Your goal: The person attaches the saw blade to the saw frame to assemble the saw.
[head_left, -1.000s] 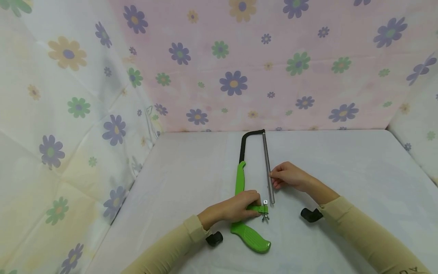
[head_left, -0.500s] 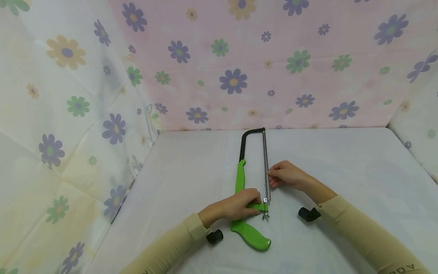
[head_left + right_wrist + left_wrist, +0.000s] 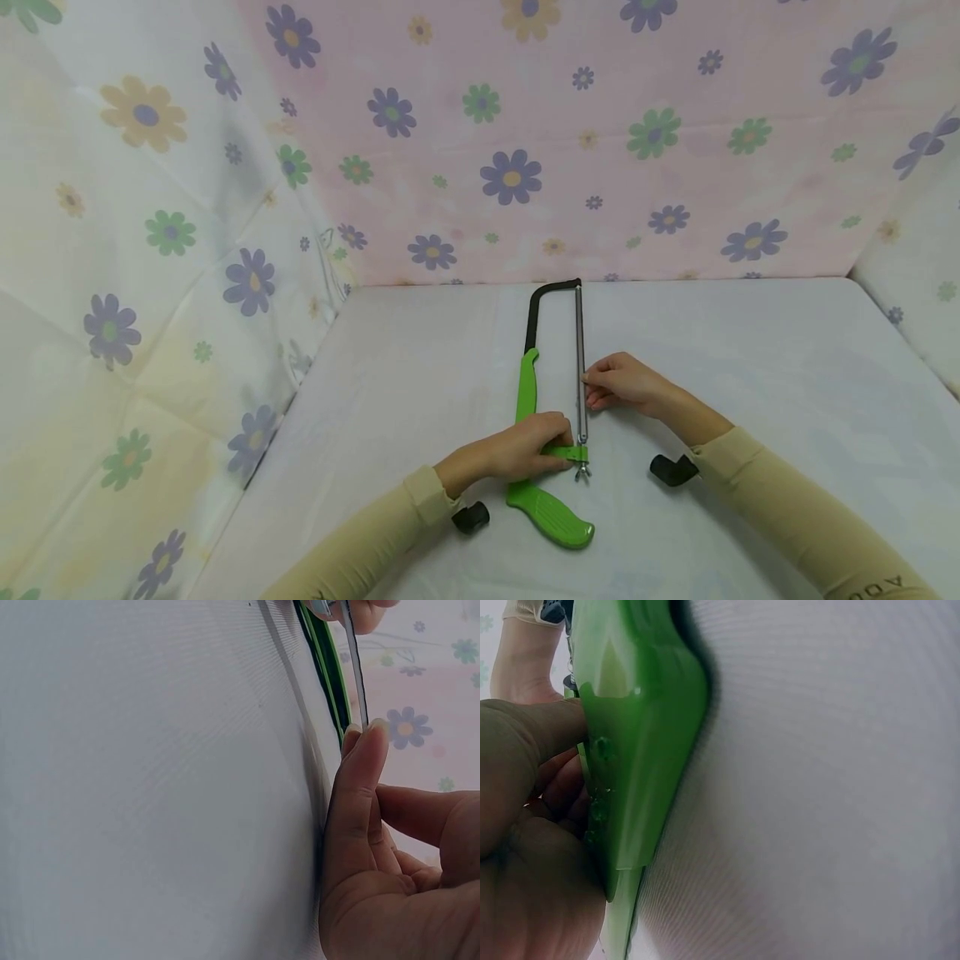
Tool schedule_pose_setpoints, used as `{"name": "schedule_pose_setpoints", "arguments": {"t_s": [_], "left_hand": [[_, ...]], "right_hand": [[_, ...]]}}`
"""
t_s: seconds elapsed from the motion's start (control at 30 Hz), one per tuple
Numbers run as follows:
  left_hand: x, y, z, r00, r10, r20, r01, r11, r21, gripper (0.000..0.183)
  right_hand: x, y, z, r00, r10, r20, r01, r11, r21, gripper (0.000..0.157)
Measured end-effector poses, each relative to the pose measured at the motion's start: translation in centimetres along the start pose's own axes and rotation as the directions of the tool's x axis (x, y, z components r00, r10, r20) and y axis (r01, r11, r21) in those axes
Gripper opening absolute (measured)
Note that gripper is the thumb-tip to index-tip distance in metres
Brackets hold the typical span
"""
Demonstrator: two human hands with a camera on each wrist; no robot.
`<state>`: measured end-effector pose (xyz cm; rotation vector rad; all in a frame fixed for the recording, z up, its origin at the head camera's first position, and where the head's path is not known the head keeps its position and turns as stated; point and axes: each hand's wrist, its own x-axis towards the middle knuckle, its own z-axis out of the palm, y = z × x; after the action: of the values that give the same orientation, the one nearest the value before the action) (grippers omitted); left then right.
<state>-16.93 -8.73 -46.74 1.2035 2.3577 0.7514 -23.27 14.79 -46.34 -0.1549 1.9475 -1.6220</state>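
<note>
A hacksaw lies on its side on the white table, with a green frame (image 3: 527,387), a black front arm (image 3: 533,321) and a green handle (image 3: 553,521). My left hand (image 3: 525,450) grips the frame just above the handle, fingers reaching the short arm that carries the wing nut (image 3: 582,473). The left wrist view shows that hand's thumb against the green frame (image 3: 649,750). Between finger and thumb, my right hand (image 3: 628,387) pinches the grey saw blade (image 3: 580,342) partway along its length. The blade's near end overlaps the metal blade pin; its far end meets the front arm's tip.
White cloth covers the table (image 3: 420,358). Flowered fabric (image 3: 450,167) rises behind it and at both sides. Black wrist pieces (image 3: 471,518) sit below both of the person's sleeves.
The right hand has swung the blade's near end leftward, from beside the blade pin to over it. The left hand keeps its grip on the frame.
</note>
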Motion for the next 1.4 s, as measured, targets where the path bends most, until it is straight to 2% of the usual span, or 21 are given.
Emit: {"name": "schedule_pose_setpoints", "arguments": {"t_s": [0.67,1.07,1.4], "left_hand": [[-0.06,0.11,0.06,1.0,0.028,-0.007,-0.028,1.0,0.006,0.011],[0.19,0.21,0.11,1.0,0.004,-0.009,-0.004,1.0,0.0,0.012],[0.19,0.34,0.05,1.0,0.005,-0.01,-0.005,1.0,-0.011,0.012]], "right_hand": [[-0.11,0.19,0.01,0.999,0.021,0.038,-0.022,0.999,0.028,0.023],[0.22,0.35,-0.43,0.997,0.016,0.073,-0.02,0.998,0.055,0.025],[0.49,0.42,-0.49,0.998,0.014,0.069,-0.017,0.999,0.041,0.023]]}}
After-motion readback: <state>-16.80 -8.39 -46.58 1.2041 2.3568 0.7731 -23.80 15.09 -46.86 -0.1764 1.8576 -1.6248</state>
